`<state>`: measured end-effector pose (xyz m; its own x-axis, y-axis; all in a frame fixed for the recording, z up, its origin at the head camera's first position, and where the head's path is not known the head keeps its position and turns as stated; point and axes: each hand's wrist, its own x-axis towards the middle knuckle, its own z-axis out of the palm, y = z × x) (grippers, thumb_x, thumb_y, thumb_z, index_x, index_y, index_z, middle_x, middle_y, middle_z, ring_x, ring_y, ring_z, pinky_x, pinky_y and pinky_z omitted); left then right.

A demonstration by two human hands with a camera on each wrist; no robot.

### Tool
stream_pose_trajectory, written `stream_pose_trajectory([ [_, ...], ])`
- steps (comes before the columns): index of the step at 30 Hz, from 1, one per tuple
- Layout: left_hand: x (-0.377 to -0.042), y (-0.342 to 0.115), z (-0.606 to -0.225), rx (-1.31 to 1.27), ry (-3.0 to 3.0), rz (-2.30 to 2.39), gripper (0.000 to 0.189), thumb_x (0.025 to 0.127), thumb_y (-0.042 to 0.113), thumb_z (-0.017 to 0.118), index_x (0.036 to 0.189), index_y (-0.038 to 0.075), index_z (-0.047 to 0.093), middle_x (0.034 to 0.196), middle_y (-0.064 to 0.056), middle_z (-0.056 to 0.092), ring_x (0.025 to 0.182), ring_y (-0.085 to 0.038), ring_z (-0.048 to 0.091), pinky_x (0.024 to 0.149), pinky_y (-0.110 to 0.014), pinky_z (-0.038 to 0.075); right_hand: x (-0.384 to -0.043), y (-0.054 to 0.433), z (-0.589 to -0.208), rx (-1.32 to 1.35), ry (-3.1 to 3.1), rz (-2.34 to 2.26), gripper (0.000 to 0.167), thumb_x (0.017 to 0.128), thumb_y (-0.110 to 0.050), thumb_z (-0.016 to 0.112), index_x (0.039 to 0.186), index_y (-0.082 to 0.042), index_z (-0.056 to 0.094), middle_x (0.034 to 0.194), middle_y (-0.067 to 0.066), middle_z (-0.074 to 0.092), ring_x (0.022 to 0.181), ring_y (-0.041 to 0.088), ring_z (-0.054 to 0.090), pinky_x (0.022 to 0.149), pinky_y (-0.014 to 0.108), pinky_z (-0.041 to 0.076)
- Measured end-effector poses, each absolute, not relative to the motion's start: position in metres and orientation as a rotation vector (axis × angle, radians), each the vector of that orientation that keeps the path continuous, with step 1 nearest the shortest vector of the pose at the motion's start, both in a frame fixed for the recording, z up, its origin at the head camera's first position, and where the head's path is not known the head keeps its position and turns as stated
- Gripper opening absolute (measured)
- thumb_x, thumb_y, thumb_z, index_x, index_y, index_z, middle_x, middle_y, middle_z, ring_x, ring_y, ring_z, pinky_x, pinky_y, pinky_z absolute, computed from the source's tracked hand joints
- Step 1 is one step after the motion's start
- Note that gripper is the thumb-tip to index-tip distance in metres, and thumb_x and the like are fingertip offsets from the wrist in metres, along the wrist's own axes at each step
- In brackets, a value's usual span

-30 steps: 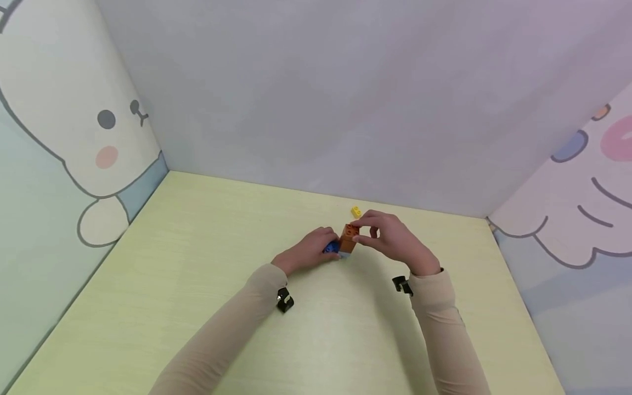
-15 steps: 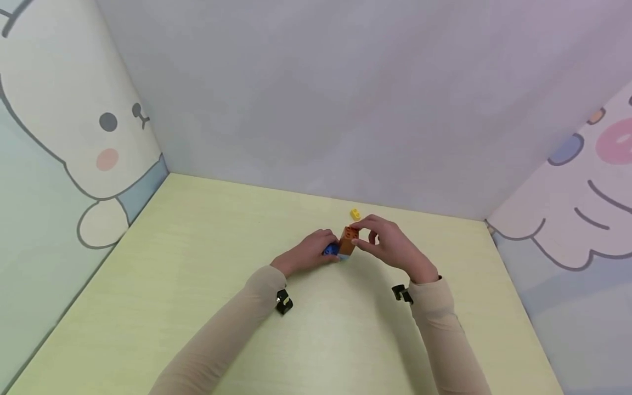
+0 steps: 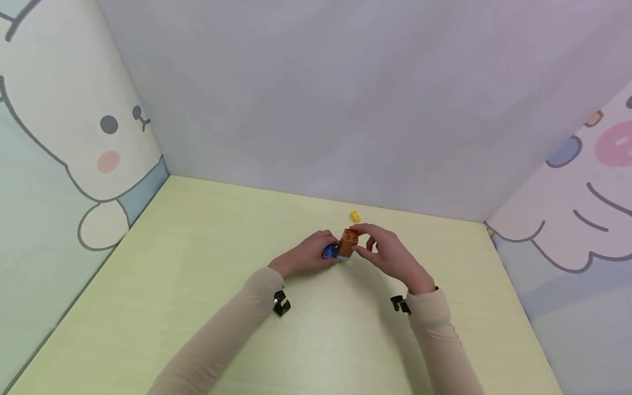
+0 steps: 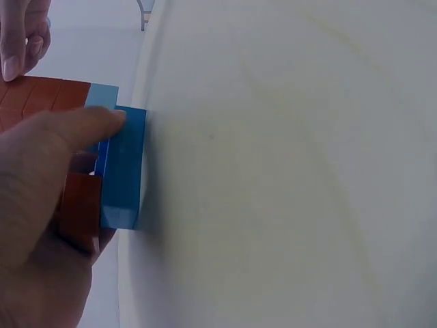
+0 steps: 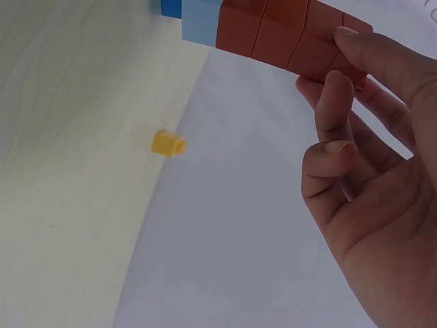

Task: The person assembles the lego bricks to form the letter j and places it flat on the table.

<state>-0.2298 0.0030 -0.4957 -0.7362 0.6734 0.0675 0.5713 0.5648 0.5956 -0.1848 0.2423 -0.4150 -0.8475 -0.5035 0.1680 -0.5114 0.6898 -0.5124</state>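
Observation:
Near the back of the table stands a tower of orange-brown toy bricks [image 3: 348,242], several high, on a light blue brick [image 5: 201,22]. Below that is a blue brick [image 4: 124,171], its studs showing beside the tower in the head view. My left hand [image 3: 308,254] grips this base from the left, thumb along the blue brick. A separate brown brick [image 4: 80,212] shows under the left thumb in the left wrist view. From the right, my right hand [image 3: 390,252] pinches the tower's top between thumb and fingers, with the other fingers curled below.
Behind the tower a small yellow brick [image 3: 355,216] lies close to the table's back edge. A grey wall [image 3: 316,109] rises behind the pale yellow table [image 3: 222,230], and side walls with cartoon animals flank it.
The right hand and its wrist have come slightly lower and nearer, the thumb lower on the tower. The left hand keeps its grip. The whole head view has shifted a little.

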Motion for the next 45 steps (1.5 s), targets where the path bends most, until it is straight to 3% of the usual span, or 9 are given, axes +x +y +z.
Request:
stream_pose_trajectory([
  [9,-0.228,-0.026,-0.498,1.016,2.641,0.967,0.049,0.093,0.027,0.075,0.137,0.015,0.059,0.132,0.000,0.060,0.118,-0.013,0.055,0.107,-0.035,0.050,-0.181,0.239,-0.421,0.846,-2.859,0.872,0.051,0.097,-0.021,0.072,0.142,-0.018,0.050,0.133,0.002,0.064,0.077,0.008,0.058,0.065,0.023,0.050],
  [16,-0.228,-0.046,-0.492,1.045,2.695,0.931,0.044,0.092,0.022,0.077,0.132,0.014,0.063,0.131,-0.001,0.062,0.124,-0.018,0.057,0.112,-0.038,0.047,-0.177,0.238,-0.427,0.841,-2.827,0.849,0.048,0.096,-0.018,0.073,0.137,-0.018,0.049,0.131,0.004,0.064,0.079,0.007,0.059,0.067,0.023,0.051],
  [23,-0.222,-0.054,-0.487,1.034,2.703,0.954,0.034,0.095,0.016,0.073,0.128,0.016,0.063,0.126,0.002,0.066,0.124,-0.016,0.061,0.111,-0.038,0.049,-0.177,0.236,-0.429,0.839,-2.800,0.834,0.044,0.096,-0.014,0.071,0.134,-0.015,0.050,0.129,0.007,0.066,0.078,0.009,0.060,0.070,0.037,0.057],
  [31,-0.217,-0.054,-0.479,1.064,2.719,0.906,0.038,0.091,0.020,0.078,0.125,0.016,0.063,0.123,0.002,0.067,0.117,-0.017,0.062,0.107,-0.035,0.051,-0.182,0.235,-0.425,0.848,-2.806,0.845,0.042,0.098,-0.017,0.068,0.135,-0.016,0.049,0.129,0.008,0.067,0.078,0.010,0.059,0.072,0.036,0.056],
  [37,-0.216,-0.054,-0.477,1.055,2.736,0.884,0.036,0.095,0.024,0.074,0.129,0.015,0.064,0.126,0.001,0.069,0.118,-0.016,0.064,0.107,-0.036,0.051,-0.192,0.237,-0.425,0.825,-2.819,0.866,0.042,0.100,-0.020,0.067,0.138,-0.017,0.049,0.130,0.007,0.067,0.080,0.011,0.061,0.073,0.030,0.054],
  [45,-0.217,-0.055,-0.477,1.090,2.751,0.844,0.034,0.096,0.027,0.072,0.128,0.014,0.068,0.124,0.001,0.069,0.115,-0.015,0.065,0.105,-0.034,0.053,-0.210,0.237,-0.430,0.763,-2.832,0.854,0.041,0.101,-0.020,0.065,0.141,-0.016,0.056,0.127,0.007,0.067,0.079,0.016,0.060,0.077,0.038,0.054],
])
